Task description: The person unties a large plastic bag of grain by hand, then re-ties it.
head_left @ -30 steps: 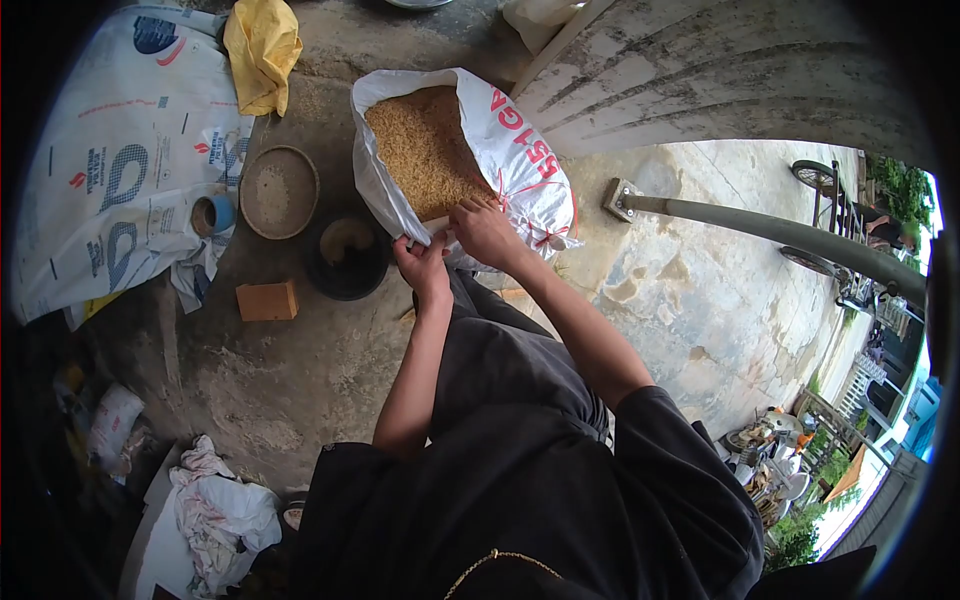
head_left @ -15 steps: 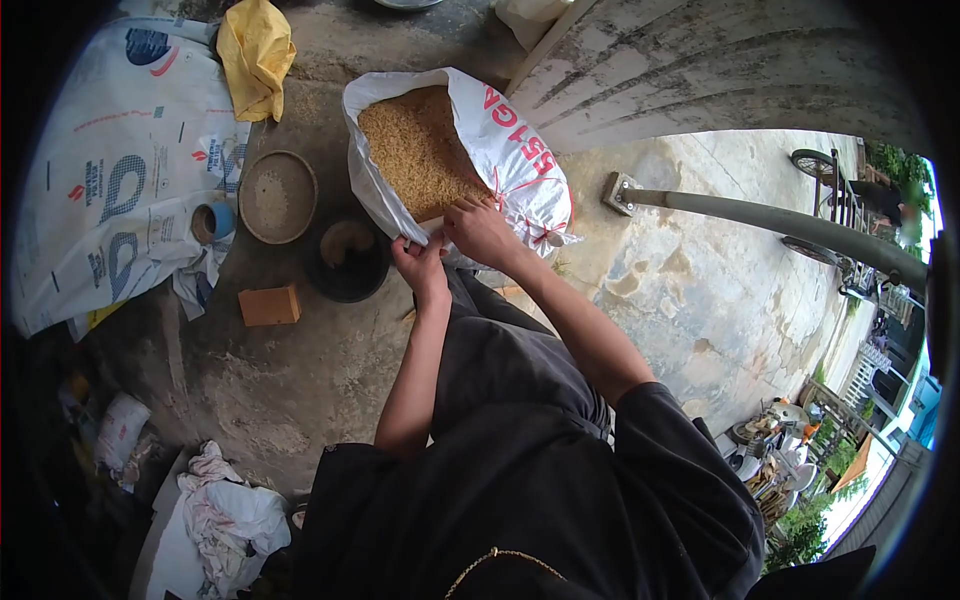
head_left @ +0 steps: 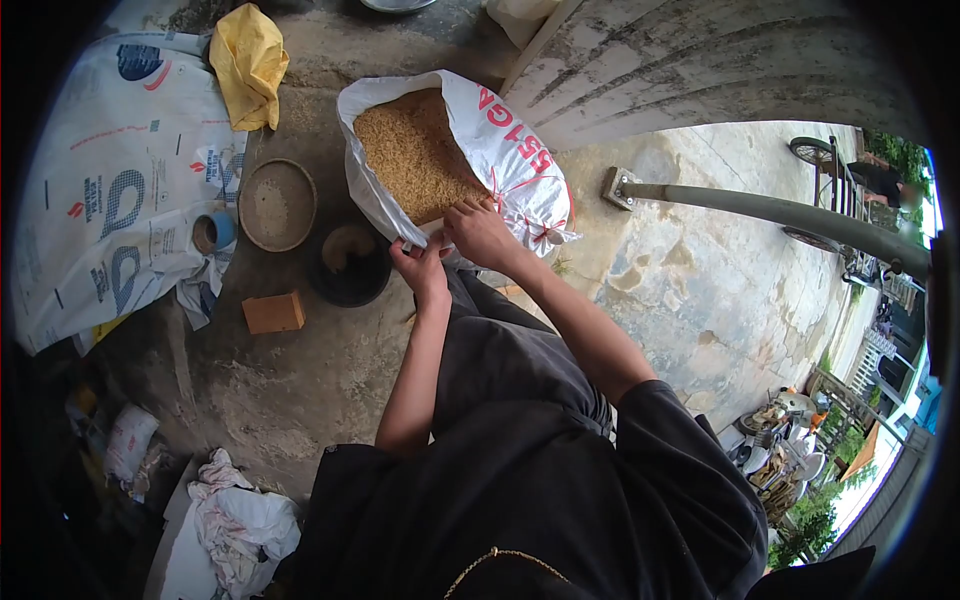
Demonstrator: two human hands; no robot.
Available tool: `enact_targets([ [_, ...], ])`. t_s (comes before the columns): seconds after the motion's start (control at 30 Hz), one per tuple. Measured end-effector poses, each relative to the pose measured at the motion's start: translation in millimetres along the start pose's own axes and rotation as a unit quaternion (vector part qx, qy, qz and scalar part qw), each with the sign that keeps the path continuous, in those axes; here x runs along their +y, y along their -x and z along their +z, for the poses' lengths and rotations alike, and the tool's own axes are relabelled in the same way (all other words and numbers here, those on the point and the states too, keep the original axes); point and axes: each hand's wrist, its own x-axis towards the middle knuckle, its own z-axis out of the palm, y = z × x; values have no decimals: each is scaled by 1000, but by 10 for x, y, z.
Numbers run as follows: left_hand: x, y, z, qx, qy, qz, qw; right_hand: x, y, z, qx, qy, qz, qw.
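A white woven sack (head_left: pixel 520 170) with red lettering lies in front of me, its mouth spread wide over golden-brown grain (head_left: pixel 415 150). My left hand (head_left: pixel 422 268) pinches the sack's near rim at the lower edge of the mouth. Right beside it, my right hand (head_left: pixel 478 232) is closed on the same rim, with its fingertips curled over the edge by the grain. Red string is tied around gathered parts of the sack to the right of my right hand. A black basin (head_left: pixel 350 285) holding some brown material stands just left of my left hand.
Left of the basin are a round woven tray (head_left: pixel 250 205), an orange brick (head_left: pixel 273 312) and a blue-rimmed cup (head_left: pixel 213 232) on white printed sacks (head_left: pixel 120 190). A yellow bag (head_left: pixel 248 65) lies beyond. A metal pole (head_left: pixel 740 203) crosses at right; a person is far off behind it.
The view has shifted slightly. Both hands stay at nearly the same place on the sack's rim, with no clear change in their grip.
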Motion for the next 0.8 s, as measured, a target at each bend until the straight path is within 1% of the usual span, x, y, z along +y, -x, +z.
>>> enact_targets([
  [0.27, -67, -100, -77, -7, -28, -12, 1000, -8, 3, -14, -9, -33, 27, 999],
  [0.4, -21, -71, -73, -14, -30, -22, 999, -9, -4, 7, 7, -27, 25, 999],
  [0.6, -53, -85, -61, 12, -34, -31, 999, -24, -11, -5, 9, 15, 6, 1000],
  [0.7, -28, -46, -59, 9, -33, -32, 999, -52, 20, -13, 19, 36, -13, 999],
  [0.8, -8, -27, -26, 10, -25, -20, 999, -70, 19, -22, 9, 65, -19, 998],
])
